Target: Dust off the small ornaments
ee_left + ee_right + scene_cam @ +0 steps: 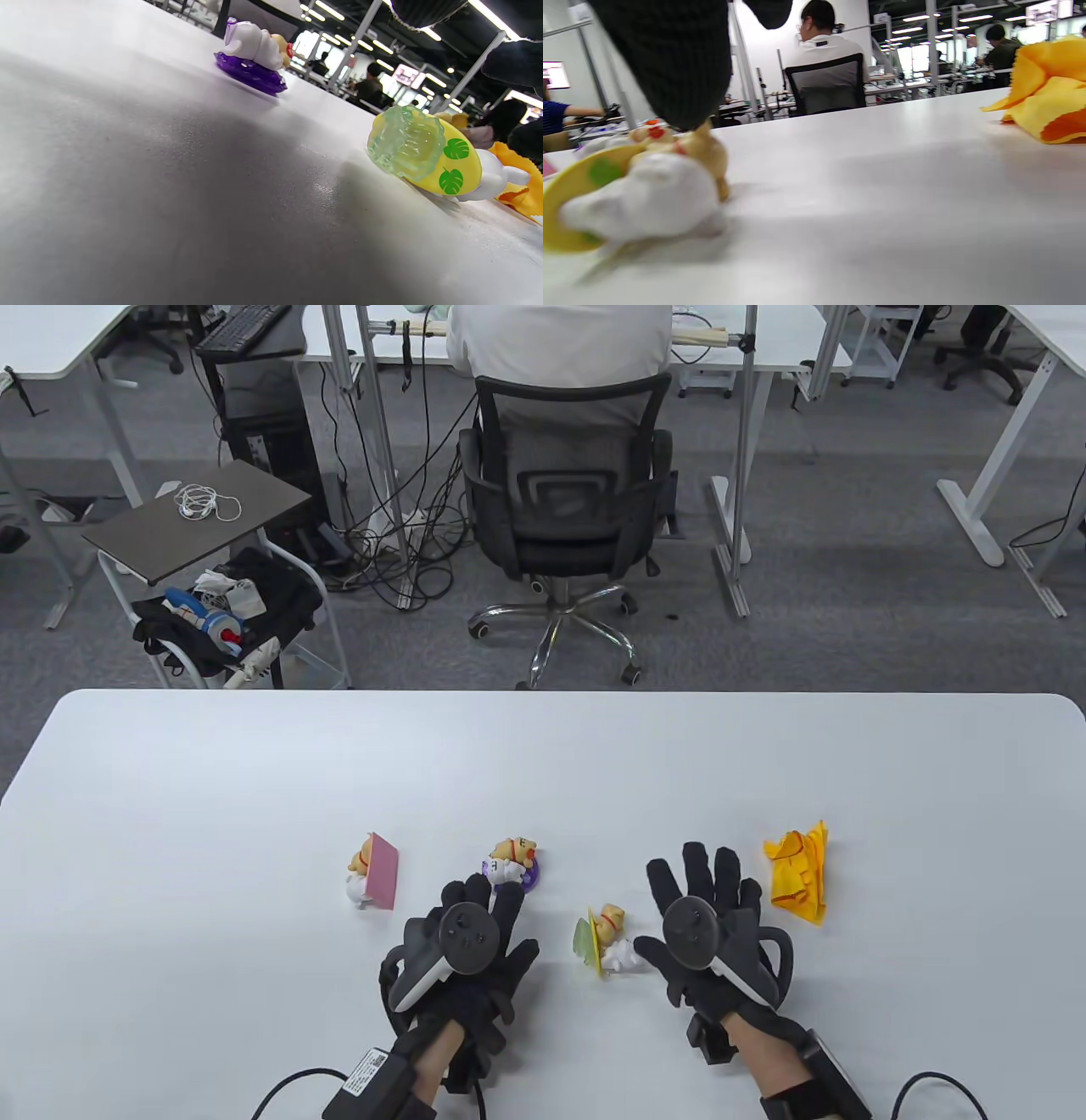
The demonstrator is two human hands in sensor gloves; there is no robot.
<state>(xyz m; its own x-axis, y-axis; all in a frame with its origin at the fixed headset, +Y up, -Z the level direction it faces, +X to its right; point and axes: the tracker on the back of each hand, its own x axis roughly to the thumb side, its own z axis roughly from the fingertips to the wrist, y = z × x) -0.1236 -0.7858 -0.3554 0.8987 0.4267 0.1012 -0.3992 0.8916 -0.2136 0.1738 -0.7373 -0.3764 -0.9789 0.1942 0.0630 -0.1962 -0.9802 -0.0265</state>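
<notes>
White table (254,814) held three figurines; both hands (left hand (462,959), right hand (708,929)) lay flat, holding nothing. Advisable first step: fetch yellow cloth (797,874), frame right.

1. The left hand (475,950) lies palm down on the tabletop (254,831), its fingers (506,899) stretched forward and loosely together, holding nothing.
2. The right hand (708,929) also lies palm down on the tabletop, to the right of the left hand and apart from it, fingers (700,861) straight and fanned, thumb (649,948) pointing out to the left.
3. A tracker is strapped to the back of each hand.
4. Both wrists wear black bands with cables trailing back toward the tabletop's near edge.
</notes>
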